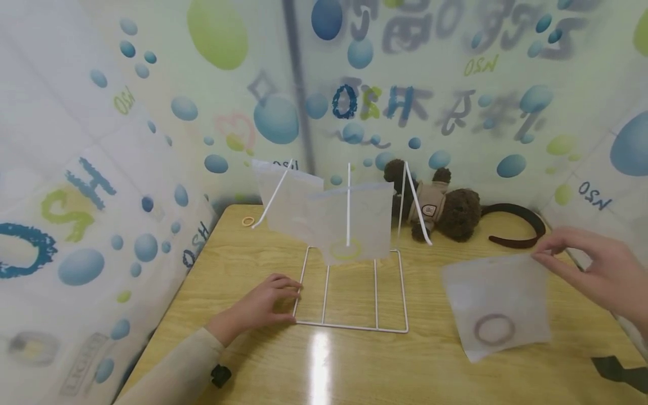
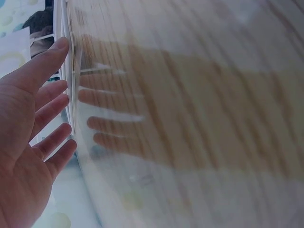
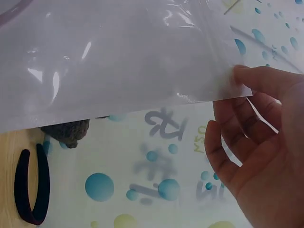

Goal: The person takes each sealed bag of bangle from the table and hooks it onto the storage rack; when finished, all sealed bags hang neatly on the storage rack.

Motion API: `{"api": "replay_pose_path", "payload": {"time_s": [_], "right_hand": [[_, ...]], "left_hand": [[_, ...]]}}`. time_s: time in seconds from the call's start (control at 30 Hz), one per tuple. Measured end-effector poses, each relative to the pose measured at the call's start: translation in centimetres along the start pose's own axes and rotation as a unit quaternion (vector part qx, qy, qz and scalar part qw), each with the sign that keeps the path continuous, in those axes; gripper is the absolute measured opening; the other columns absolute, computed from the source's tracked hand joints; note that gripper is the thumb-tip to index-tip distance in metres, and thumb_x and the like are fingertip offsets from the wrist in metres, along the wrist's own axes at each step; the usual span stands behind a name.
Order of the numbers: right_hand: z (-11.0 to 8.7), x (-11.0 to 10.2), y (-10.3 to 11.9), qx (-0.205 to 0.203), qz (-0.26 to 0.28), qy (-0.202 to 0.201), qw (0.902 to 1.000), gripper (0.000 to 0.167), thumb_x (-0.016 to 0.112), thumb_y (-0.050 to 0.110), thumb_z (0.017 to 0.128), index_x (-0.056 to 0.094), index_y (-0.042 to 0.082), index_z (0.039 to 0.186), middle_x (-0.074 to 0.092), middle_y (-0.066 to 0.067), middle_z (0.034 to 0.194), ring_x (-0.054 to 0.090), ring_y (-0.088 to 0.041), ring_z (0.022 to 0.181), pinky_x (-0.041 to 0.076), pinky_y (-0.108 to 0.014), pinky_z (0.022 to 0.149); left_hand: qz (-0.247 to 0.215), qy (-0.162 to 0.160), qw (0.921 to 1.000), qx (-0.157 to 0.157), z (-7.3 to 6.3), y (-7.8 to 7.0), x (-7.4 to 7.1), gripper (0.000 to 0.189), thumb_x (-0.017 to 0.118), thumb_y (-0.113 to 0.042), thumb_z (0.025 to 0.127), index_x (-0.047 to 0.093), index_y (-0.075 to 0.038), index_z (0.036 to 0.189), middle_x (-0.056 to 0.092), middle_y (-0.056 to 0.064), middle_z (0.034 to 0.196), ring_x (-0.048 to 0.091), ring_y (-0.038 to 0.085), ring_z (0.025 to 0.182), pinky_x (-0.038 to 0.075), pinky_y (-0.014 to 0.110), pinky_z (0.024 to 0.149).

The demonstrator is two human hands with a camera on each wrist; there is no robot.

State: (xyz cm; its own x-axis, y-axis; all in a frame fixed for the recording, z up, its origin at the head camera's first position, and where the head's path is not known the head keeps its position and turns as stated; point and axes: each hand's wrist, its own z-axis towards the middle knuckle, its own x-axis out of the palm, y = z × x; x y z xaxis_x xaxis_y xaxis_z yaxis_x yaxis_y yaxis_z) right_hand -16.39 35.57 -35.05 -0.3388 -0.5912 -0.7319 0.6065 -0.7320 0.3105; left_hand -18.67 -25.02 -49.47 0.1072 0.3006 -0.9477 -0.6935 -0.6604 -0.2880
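My right hand [image 1: 602, 273] pinches the upper right corner of a translucent plastic bag [image 1: 498, 289], which hangs over the table's right side with a brownish-purple ring [image 1: 494, 343] inside. In the right wrist view, thumb and fingers grip that corner of the bag [image 3: 128, 61]. The left hand [image 1: 263, 304] rests with extended fingers at the left side of a white wire rack's base [image 1: 349, 326]. Two more translucent bags hang on the rack: one [image 1: 283, 197] at the left prong, another [image 1: 324, 216] at the middle prong, holding a yellow ring [image 1: 346, 257].
Behind the rack lies a brown teddy bear [image 1: 463, 214] in a beige top, beside a dark headband [image 1: 516, 243]. A small orange ring [image 1: 248, 221] is at the back left. Black strap-like pieces [image 1: 617, 371] show at the right edge. Printed curtains surround the wooden table [image 1: 243, 360].
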Motion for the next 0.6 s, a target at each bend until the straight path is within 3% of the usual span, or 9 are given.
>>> {"api": "replay_pose_path", "payload": {"time_s": [0.2,0.43,0.6], "right_hand": [[0.6,0.0,2.0,0.007,0.01,0.009,0.9999,0.021,0.078,0.009,0.091,0.072,0.027,0.097,0.069,0.007,0.089,0.054,0.01,0.083,0.041,-0.003,0.08],[1.7,-0.2,4.2,-0.049,0.041,0.019,0.9978,0.036,0.08,-0.007,0.082,0.072,0.024,0.098,0.068,0.011,0.091,0.055,0.006,0.086,0.043,-0.006,0.08],[2.6,-0.2,5.3,-0.076,0.032,0.03,0.9961,0.046,0.082,-0.011,0.075,0.072,0.026,0.101,0.066,0.017,0.093,0.056,0.006,0.087,0.044,-0.006,0.083]], "left_hand": [[-0.001,0.002,1.0,0.0,0.0,0.0,0.0,0.053,0.087,-0.039,0.082,0.073,-0.01,0.124,0.064,0.006,0.141,0.053,0.029,0.13,0.047,0.049,0.111],[-0.001,0.001,1.0,0.002,0.1,-0.2,-0.1,0.052,0.087,-0.038,0.081,0.074,-0.009,0.123,0.065,0.007,0.14,0.053,0.03,0.129,0.047,0.05,0.11],[-0.004,-0.005,1.0,0.006,0.2,-0.3,-0.2,0.051,0.087,-0.036,0.081,0.074,-0.009,0.122,0.065,0.008,0.139,0.054,0.031,0.128,0.048,0.051,0.108]]}}
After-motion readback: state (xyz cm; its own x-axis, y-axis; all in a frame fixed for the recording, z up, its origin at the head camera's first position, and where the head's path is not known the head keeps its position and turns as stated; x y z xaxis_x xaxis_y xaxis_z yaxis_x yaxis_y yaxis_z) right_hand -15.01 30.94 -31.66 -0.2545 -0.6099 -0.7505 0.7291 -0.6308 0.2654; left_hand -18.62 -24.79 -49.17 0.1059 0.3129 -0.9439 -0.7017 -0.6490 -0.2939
